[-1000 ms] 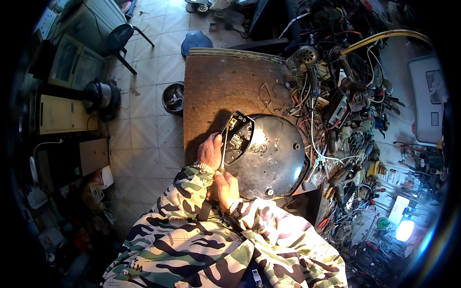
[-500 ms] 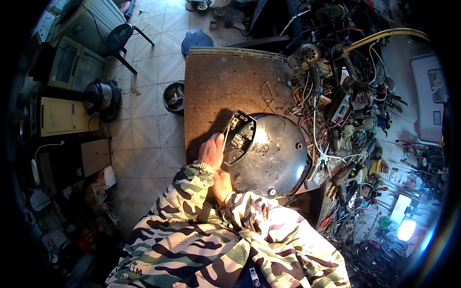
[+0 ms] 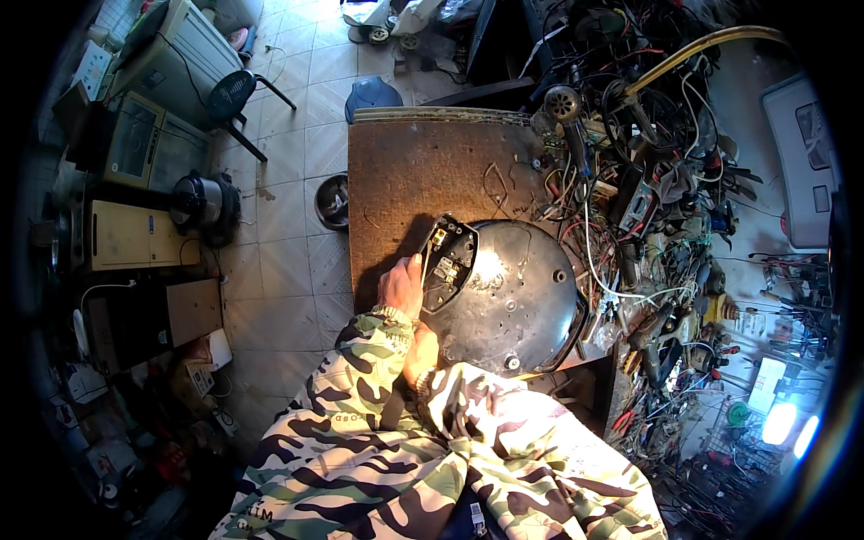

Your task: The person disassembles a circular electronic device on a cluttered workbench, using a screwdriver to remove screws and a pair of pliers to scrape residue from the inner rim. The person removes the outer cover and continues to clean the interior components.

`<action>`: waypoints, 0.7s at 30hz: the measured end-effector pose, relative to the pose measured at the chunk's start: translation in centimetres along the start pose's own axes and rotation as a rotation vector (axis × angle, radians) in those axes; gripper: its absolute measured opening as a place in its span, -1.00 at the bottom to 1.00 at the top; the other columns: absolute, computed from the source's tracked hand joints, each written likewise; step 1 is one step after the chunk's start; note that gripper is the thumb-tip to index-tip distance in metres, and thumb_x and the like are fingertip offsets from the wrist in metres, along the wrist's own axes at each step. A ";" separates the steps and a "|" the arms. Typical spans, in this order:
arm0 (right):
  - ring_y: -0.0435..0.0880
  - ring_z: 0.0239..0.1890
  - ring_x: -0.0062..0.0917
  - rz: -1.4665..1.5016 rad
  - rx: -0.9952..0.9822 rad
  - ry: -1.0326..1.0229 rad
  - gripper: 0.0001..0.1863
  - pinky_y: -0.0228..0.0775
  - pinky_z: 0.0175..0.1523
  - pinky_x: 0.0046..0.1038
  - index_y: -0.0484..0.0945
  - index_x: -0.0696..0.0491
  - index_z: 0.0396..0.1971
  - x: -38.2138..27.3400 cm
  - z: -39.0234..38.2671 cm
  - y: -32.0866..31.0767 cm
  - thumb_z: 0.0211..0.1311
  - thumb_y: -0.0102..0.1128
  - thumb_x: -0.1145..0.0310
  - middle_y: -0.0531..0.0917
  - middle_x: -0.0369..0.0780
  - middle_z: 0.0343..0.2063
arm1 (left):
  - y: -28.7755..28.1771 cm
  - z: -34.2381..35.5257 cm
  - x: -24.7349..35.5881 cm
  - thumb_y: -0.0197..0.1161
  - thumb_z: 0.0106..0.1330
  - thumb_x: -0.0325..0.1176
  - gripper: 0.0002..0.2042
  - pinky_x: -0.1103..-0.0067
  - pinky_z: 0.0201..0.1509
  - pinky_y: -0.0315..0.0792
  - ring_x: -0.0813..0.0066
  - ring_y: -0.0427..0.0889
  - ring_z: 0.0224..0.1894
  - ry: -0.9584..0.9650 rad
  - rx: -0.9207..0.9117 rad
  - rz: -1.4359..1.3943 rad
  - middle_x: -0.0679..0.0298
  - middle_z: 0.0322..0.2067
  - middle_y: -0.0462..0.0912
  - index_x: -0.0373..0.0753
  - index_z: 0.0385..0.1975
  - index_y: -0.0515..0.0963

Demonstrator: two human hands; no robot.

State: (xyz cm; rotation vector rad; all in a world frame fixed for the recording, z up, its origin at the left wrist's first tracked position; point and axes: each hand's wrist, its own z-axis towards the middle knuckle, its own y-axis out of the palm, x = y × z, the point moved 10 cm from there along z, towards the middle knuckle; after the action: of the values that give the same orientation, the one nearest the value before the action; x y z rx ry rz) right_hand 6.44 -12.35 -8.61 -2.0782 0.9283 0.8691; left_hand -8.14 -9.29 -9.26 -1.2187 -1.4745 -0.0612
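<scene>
A round black appliance base, apparently underside up, lies on the brown board. From its left side juts an open black housing with metal terminals and small electrical parts inside. My left hand is closed on the outer edge of this housing, its fingers along a thin pale edge there. Just below the left wrist, my right hand is curled close against the base's near left rim. Its fingertips are hidden, so what they hold cannot be made out. Both sleeves are camouflage cloth.
The worn brown board forms the bench top. Tangled wires and tools crowd its right side, with a white cable looping through. A dark bin stands by the left edge. Farther left is a black stool.
The whole view has shifted slightly, with the room appearing a little to the right. Both hands keep nearly the same place on the appliance.
</scene>
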 end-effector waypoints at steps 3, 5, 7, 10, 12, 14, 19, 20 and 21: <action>0.64 -0.34 -0.46 0.161 -0.041 0.104 -0.56 0.46 -0.18 -0.37 0.59 0.31 -0.22 6.8 1.1 1.8 0.32 0.10 0.13 0.71 -0.09 -0.38 | 0.2 0.1 0.6 -0.12 0.49 0.00 -0.53 0.06 -0.12 0.41 -0.28 0.57 -0.14 0.001 -0.076 -0.026 -0.19 -0.29 0.63 -0.31 -0.25 0.57; 0.62 -0.32 -0.47 0.096 -0.010 0.099 -0.55 0.44 -0.14 -0.37 0.58 0.31 -0.20 3.2 -0.2 0.6 0.34 0.09 0.13 0.70 -0.07 -0.34 | 0.1 0.1 0.1 -0.14 0.49 0.03 -0.51 0.09 -0.08 0.41 -0.26 0.57 -0.12 -0.017 -0.070 -0.040 -0.17 -0.28 0.64 -0.31 -0.24 0.57; 0.63 -0.30 -0.42 0.148 0.016 0.124 -0.55 0.43 -0.13 -0.36 0.59 0.30 -0.21 2.3 -0.6 0.0 0.33 0.10 0.12 0.70 -0.03 -0.36 | 0.2 0.0 0.5 -0.14 0.49 0.04 -0.50 0.10 -0.06 0.41 -0.25 0.57 -0.10 -0.009 -0.071 -0.064 -0.15 -0.28 0.64 -0.31 -0.23 0.57; 0.65 -0.28 -0.24 0.037 0.001 0.151 -0.53 0.43 -0.14 -0.29 0.59 0.28 -0.23 2.2 -0.6 -0.1 0.32 0.09 0.08 0.69 0.05 -0.37 | -0.1 -0.2 0.1 -0.16 0.49 0.07 -0.48 0.11 -0.03 0.40 -0.24 0.56 -0.07 -0.035 -0.082 -0.038 -0.14 -0.25 0.64 -0.30 -0.20 0.57; 0.66 -0.25 0.05 0.006 -0.008 0.156 -0.52 0.43 -0.15 -0.15 0.59 0.26 -0.26 2.4 -0.7 0.1 0.33 0.07 0.04 0.67 0.15 -0.37 | 0.1 -0.2 -0.2 -0.17 0.49 0.08 -0.47 0.11 -0.02 0.40 -0.24 0.56 -0.06 -0.025 -0.088 -0.041 -0.15 -0.24 0.64 -0.29 -0.20 0.58; 0.65 -0.25 0.08 -0.003 -0.012 0.162 -0.50 0.42 -0.15 -0.13 0.60 0.24 -0.26 1.9 -0.6 -0.1 0.31 0.08 0.01 0.66 0.16 -0.37 | 0.3 0.2 -0.2 -0.18 0.49 0.08 -0.47 0.10 -0.02 0.40 -0.25 0.55 -0.06 0.015 -0.080 -0.071 -0.15 -0.23 0.63 -0.28 -0.19 0.58; 0.67 -0.37 -0.33 -0.073 0.035 0.149 -0.50 0.43 -0.19 -0.33 0.60 0.32 -0.24 1.7 -0.5 -0.4 0.29 0.12 0.07 0.69 0.03 -0.42 | 0.4 0.2 0.1 -0.19 0.49 0.10 -0.46 0.09 -0.01 0.40 -0.27 0.54 -0.06 0.003 -0.141 -0.052 -0.16 -0.22 0.63 -0.28 -0.18 0.57; 0.66 -0.37 -0.35 -0.058 0.029 0.160 -0.51 0.43 -0.20 -0.34 0.60 0.32 -0.23 1.7 -0.5 -0.3 0.30 0.12 0.08 0.69 0.02 -0.42 | 0.4 0.2 0.1 -0.20 0.49 0.10 -0.46 0.09 -0.01 0.40 -0.27 0.54 -0.06 0.004 -0.137 -0.055 -0.16 -0.23 0.63 -0.28 -0.18 0.57; 0.66 -0.37 -0.36 -0.043 0.022 0.171 -0.52 0.43 -0.20 -0.34 0.60 0.32 -0.23 1.6 -0.6 -0.2 0.30 0.13 0.10 0.70 0.01 -0.41 | 0.4 0.2 -0.1 -0.20 0.50 0.10 -0.46 0.09 -0.01 0.40 -0.27 0.54 -0.06 0.002 -0.146 -0.057 -0.16 -0.23 0.63 -0.28 -0.18 0.56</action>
State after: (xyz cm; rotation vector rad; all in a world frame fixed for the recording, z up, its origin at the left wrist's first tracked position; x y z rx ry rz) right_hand 7.61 -13.23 -9.47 -2.1707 0.9735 0.6634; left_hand -7.98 -9.01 -9.63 -1.2925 -1.5247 -0.2111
